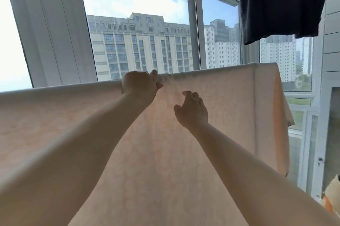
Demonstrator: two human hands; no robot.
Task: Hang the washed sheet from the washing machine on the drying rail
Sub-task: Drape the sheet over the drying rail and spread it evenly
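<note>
1. Hanging already over the rail, which it hides, the peach sheet (211, 85) spans the window.
2. Left hand (138, 85) grips the bunched top fold; right hand (191, 108) hovers just below, fingers loose, holding nothing.
3. Sheet looks thin, soft, likely damp-heavy; best pinched along the top fold and slid flat.

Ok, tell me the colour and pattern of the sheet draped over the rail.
Pale peach sheet with a faint tone-on-tone blotchy pattern, seen in the head view.
</note>
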